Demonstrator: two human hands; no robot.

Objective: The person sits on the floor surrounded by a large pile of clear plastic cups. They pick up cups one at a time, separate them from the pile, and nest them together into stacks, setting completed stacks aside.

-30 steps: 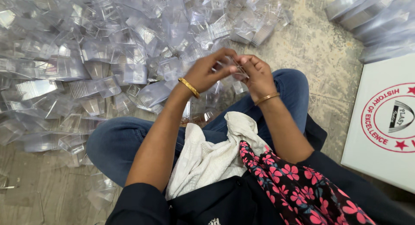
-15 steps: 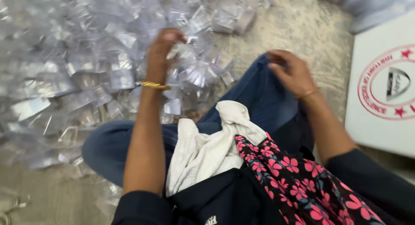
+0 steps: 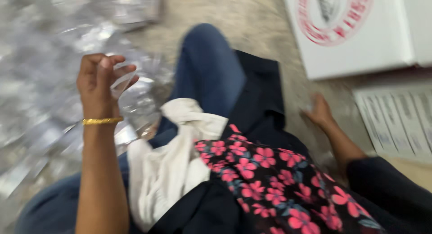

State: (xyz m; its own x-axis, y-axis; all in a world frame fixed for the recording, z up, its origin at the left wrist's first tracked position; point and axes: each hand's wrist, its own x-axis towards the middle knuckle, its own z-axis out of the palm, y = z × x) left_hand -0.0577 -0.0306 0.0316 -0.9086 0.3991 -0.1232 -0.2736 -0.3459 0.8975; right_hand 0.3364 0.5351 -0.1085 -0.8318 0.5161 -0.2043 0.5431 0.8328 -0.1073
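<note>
Left hand [image 3: 102, 83] raised over the pile of clear plastic pieces [image 3: 40, 94], grip pinched on one clear piece [image 3: 120, 81] | right hand [image 3: 320, 111] low on floor [image 3: 252, 27], well apart, grip blurred, cannot tell | pile lay nearer left hand.

Evenly lit, soft and diffuse, without hard shadows. Heavily motion-blurred throughout. Worst smearing beyond the left hand [image 3: 101, 83], among glaring clear plastic pieces [image 3: 40, 81]. Right hand [image 3: 320, 111] soft-edged; white box [image 3: 360, 36] beyond it streaked.
</note>
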